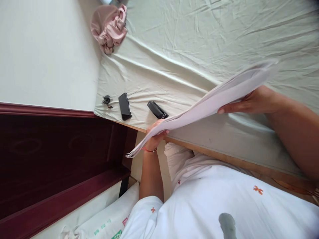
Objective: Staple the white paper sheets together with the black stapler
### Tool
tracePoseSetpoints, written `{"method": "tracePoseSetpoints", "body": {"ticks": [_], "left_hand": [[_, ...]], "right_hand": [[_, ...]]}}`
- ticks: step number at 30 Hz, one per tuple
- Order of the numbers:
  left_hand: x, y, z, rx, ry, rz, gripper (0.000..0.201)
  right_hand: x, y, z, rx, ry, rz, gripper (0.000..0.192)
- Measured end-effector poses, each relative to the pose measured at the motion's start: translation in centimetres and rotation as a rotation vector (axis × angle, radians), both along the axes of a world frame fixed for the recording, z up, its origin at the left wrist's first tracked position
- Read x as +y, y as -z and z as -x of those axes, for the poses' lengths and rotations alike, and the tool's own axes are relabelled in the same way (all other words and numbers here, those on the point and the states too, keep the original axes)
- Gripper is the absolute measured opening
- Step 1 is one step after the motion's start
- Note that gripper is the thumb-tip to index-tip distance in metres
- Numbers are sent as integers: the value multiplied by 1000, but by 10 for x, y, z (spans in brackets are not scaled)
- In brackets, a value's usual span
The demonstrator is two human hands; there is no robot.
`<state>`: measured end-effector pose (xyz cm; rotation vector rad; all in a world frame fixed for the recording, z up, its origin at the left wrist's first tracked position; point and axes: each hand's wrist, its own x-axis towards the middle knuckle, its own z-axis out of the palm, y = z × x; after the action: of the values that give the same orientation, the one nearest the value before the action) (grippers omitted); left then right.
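Seemingly gathered but with edges not yet even, papers (196,115) are clamped by the fingers of the left hand (152,142), just beside the stapler (157,109), and the right hand (255,101), well right of it.

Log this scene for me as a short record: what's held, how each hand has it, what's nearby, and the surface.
Held: papers, a loose stack, slightly bowed, far end blurred
Left hand: gripping the papers toward their lower end, thumb in front
Right hand: gripping the papers toward their upper end, fingers partly hidden
Nearest left hand: black stapler
Farther left: black case, then a small dark bundle, unclear what
Upper left: pink cloth, crumpled
Surface: wrinkled pale sheet
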<state>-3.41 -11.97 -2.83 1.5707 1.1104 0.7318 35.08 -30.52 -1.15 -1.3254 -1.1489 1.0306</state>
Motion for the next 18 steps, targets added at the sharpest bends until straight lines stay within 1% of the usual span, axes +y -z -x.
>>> {"method": "tracePoseSetpoints", "body": {"ticks": [2, 3, 4, 6, 9, 11, 13, 15, 17, 18], "left_hand": [[1, 0, -5, 63, 103, 5, 42], [1, 1, -6, 87, 133, 8, 42], [-1, 2, -7, 104, 130, 0, 45], [-7, 6, -6, 127, 56, -31, 53], [-18, 11, -5, 136, -105, -61, 71], [-23, 12, -7, 106, -140, -30, 82], [-26, 9, -10, 71, -120, 48, 88], [-26, 3, -12, 72, -67, 143, 88], [-24, -8, -11, 108, -9, 210, 88], [-23, -14, -10, 132, 21, 225, 87]], "right_hand": [[2, 7, -1, -9, -15, 91, 45], [3, 10, -1, -6, -6, 133, 50], [3, 13, -1, -2, 11, 164, 55], [2, 14, 0, 0, 36, 203, 60], [1, 9, 2, -5, 35, 230, 65], [1, 4, 3, -13, 28, 279, 63], [2, 1, 3, -26, 29, 349, 57], [4, 2, 2, -8, 47, 368, 54], [7, 9, -1, 27, 84, 306, 57], [8, 13, -2, 24, 109, 259, 62]]}}
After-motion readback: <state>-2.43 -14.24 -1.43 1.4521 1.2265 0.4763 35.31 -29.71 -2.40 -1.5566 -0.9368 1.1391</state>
